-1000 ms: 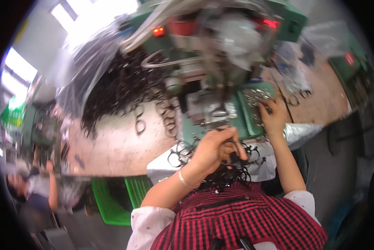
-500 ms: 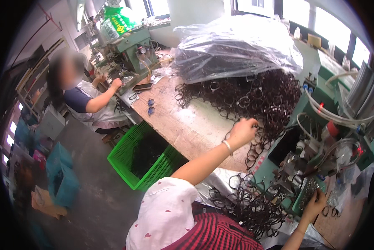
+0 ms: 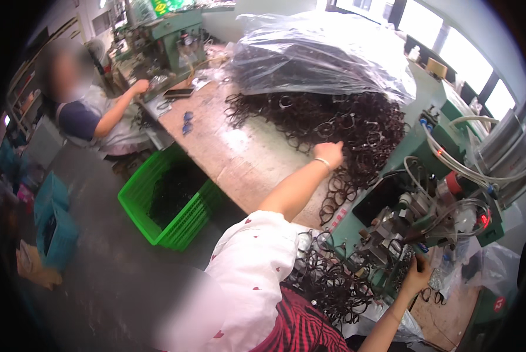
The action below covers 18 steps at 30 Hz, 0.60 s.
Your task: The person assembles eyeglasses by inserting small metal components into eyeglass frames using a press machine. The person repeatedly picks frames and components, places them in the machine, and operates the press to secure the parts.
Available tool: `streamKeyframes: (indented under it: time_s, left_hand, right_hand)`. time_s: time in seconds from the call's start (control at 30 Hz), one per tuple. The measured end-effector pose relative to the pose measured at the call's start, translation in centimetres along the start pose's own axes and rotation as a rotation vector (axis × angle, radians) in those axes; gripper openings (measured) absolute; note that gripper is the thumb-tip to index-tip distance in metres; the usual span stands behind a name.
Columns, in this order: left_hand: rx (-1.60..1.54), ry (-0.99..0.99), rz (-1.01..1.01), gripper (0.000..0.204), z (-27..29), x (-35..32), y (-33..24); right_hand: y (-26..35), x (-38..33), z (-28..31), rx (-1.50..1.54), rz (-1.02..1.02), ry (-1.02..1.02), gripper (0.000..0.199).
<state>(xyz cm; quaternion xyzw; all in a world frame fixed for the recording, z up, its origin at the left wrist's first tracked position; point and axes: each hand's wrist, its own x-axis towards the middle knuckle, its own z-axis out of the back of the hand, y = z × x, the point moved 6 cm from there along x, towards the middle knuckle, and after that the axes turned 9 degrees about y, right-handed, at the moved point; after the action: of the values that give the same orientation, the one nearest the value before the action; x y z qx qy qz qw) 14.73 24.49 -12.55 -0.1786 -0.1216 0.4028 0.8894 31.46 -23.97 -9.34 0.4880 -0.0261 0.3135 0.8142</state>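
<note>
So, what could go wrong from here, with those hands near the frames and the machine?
The left hand is at a tangled heap of dark frames; lifting one might drag others along. The right hand is close to the machine, so its fingers could get pinched if parts moved. The lap-side pile of frames looks loose and might slip.

Eyeglass frames [image 3: 348, 120] lie on the bench [image 3: 251, 170], partly under a sheet [image 3: 316, 61], between a phone [image 3: 178, 92] leftward and a machine [image 3: 416, 145] rightward; a basket [image 3: 135, 210] sits beside the bench.
</note>
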Motion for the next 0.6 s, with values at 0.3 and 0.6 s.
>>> streamKeyframes:
  time_s: [0.3, 0.6]
  left_hand:
    - [0.302, 0.149, -0.107, 0.041, 3.5, -3.7, 3.6]
    - [-0.393, 0.468, -0.051, 0.030, 4.7, -7.7, 2.0]
  right_hand:
    - [6.4, -5.1, 2.7, 0.033, 0.007, 0.033, 0.015]
    - [12.7, -0.5, -4.2, 0.475, 0.042, -0.007, 0.035]
